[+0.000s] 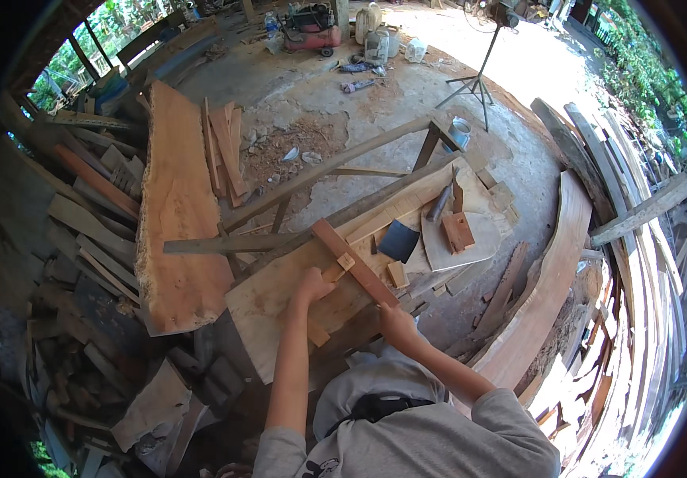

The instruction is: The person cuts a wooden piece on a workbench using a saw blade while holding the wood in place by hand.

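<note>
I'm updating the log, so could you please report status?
Left hand holding pale wooden piece. Right hand gripping reddish strip near end. Dark sheet nearby, apparently clear of strip.

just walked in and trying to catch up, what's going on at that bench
Wood is being handled over the bench. The person's right grip holds the near end of a reddish-brown strip. The left grip holds a light wooden piece against it. A dark sheet and a brown block sit to the right of the strip.

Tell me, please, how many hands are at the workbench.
2: the left hand at a pale wooden piece on the reddish bar, the right hand holding that bar's near end.
</note>
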The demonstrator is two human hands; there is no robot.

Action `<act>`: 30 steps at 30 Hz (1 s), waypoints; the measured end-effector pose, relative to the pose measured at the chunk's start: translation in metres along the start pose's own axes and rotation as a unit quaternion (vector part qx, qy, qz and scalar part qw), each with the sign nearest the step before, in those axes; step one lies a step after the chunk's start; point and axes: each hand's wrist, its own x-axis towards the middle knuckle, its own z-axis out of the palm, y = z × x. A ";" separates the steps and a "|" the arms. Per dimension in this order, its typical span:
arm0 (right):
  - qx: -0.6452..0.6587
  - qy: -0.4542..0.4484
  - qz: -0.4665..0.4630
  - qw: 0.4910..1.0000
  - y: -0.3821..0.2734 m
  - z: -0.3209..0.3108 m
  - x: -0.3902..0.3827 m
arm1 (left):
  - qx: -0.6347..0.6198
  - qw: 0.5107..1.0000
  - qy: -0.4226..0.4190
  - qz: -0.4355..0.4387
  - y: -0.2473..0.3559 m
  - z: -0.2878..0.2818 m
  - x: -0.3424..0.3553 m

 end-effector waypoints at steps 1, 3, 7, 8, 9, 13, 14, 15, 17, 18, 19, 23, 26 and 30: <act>-0.020 -0.037 0.033 0.999 0.013 -0.005 -0.022 | -0.002 1.000 0.006 0.010 0.001 0.000 0.001; -0.041 -0.093 0.053 0.993 0.035 -0.010 -0.054 | 0.019 0.999 -0.010 0.031 0.001 -0.001 0.001; -0.008 -0.039 0.042 0.998 0.052 0.000 -0.055 | 0.050 0.996 -0.004 0.071 -0.001 -0.004 0.005; 0.003 -0.039 0.045 0.998 0.049 0.004 -0.045 | 0.031 0.999 0.001 0.034 -0.002 -0.005 0.005; 0.006 -0.054 0.048 0.997 0.046 0.006 -0.034 | 0.017 1.000 0.019 -0.010 -0.002 -0.006 0.006; 0.030 -0.018 0.007 0.999 0.022 0.010 0.010 | 0.091 0.995 0.026 0.029 0.002 0.000 0.003; 0.019 -0.020 -0.005 1.000 0.013 0.012 0.019 | 0.107 0.992 0.019 0.064 0.004 0.002 0.001; 0.012 -0.023 -0.025 0.999 0.006 0.014 0.026 | 0.132 0.987 -0.011 0.088 0.006 0.003 -0.002; 0.024 -0.003 -0.006 1.000 -0.004 0.016 0.034 | 0.132 0.987 0.010 0.088 0.009 0.001 -0.005; 0.024 -0.008 0.002 1.000 -0.005 0.017 0.035 | 0.126 0.989 0.014 0.080 0.011 0.003 -0.007; 0.024 0.013 0.001 1.000 -0.006 0.019 0.036 | 0.126 0.989 0.014 0.079 0.011 0.005 -0.009; 0.050 0.015 0.019 0.998 -0.001 0.022 0.034 | 0.219 0.938 0.223 0.149 0.013 0.032 -0.023; 0.060 0.017 0.014 0.998 -0.002 0.019 0.037 | 0.230 0.937 0.254 0.071 0.013 0.040 -0.022; 0.055 0.045 -0.004 0.997 -0.002 0.012 0.029 | 0.143 0.972 0.179 0.050 0.011 0.028 -0.008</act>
